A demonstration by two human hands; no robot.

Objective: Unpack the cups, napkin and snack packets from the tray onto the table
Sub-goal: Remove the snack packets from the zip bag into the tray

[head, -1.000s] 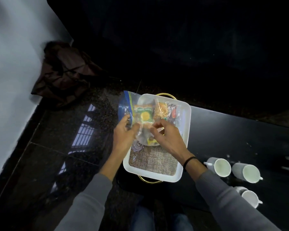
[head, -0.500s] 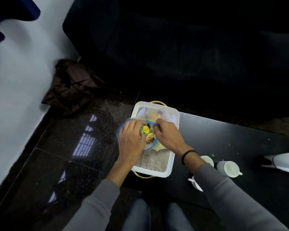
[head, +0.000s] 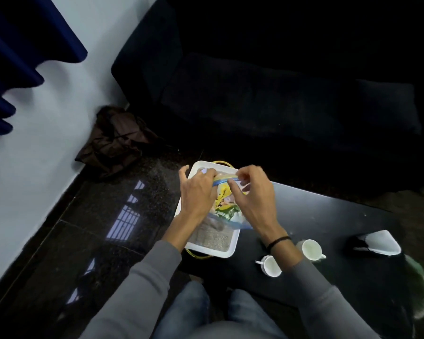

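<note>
- Left hand reaches forward over the white tray, knuckles up, fingers pinching the left end of the clear snack bag at its top edge.
- The bag hangs between both hands above the tray, packets inside.
- Right hand arches palm-down, fingertips gripping the bag's top edge too.
- Two white cups sit on the black table, right of the tray.

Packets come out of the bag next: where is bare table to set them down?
Bare black table lies beyond the right hand, between the tray and the white napkin. It is crowded near the two cups by the right forearm.
</note>
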